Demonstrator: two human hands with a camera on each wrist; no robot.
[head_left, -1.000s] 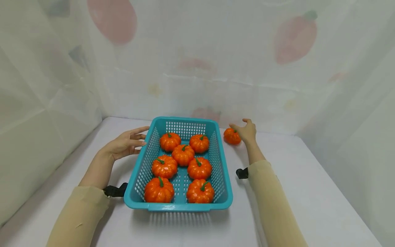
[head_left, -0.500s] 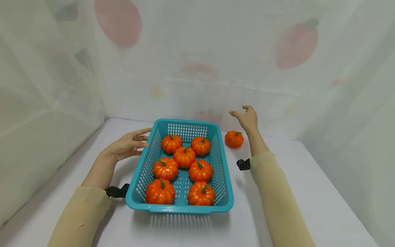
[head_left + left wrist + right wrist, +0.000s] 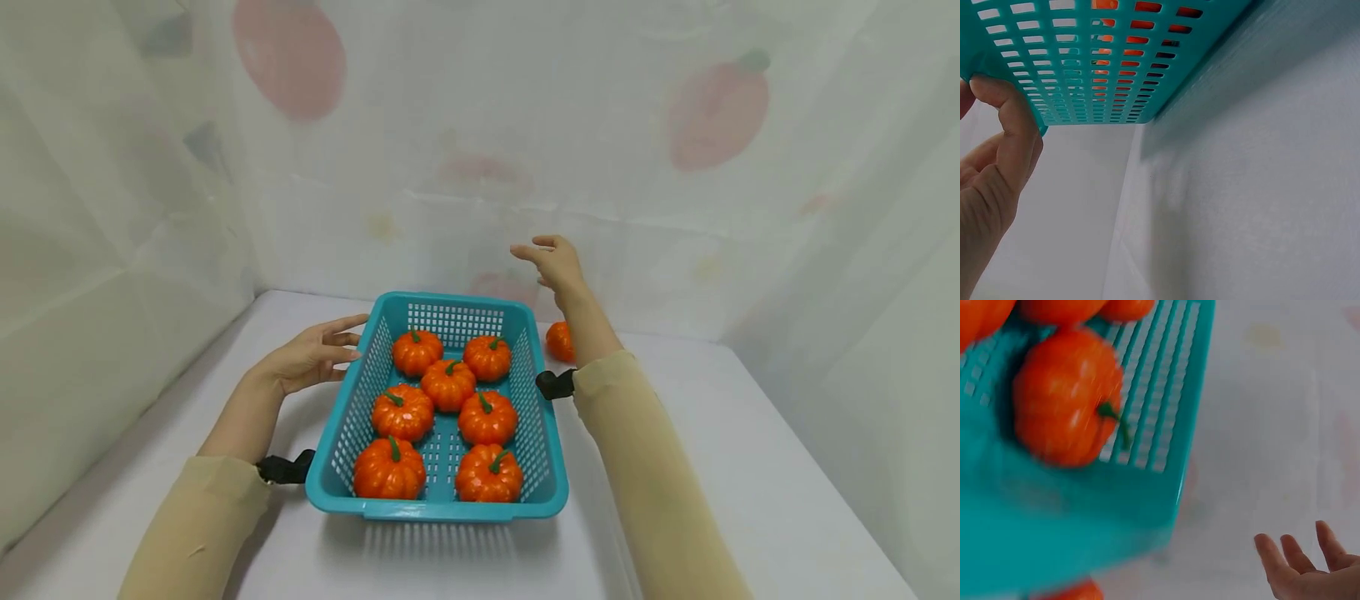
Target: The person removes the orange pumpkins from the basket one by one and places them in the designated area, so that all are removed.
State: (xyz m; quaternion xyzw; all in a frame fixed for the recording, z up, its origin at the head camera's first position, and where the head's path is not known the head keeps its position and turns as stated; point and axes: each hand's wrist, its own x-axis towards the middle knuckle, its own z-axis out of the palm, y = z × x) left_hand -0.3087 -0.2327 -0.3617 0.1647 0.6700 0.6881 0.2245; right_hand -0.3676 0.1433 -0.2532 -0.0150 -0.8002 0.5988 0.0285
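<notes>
Head view: the loose pumpkin (image 3: 558,342), squat with no clear long axis, sits on the desk (image 3: 720,417) outside the basket (image 3: 555,467), partly behind the right forearm. It lies at 6 o'clock below the raised right grip (image 3: 561,268), the nearer one, fingers spread and holding nothing. The basket runs roughly 12 to 6 o'clock, bearing seven pumpkins (image 3: 447,385).

Left wrist: the left grip (image 3: 997,150) has loosely bent fingers touching the rim at 9 o'clock, not wrapped round it.

Right wrist: from the empty grip, the basket lies at 10 o'clock.
</notes>
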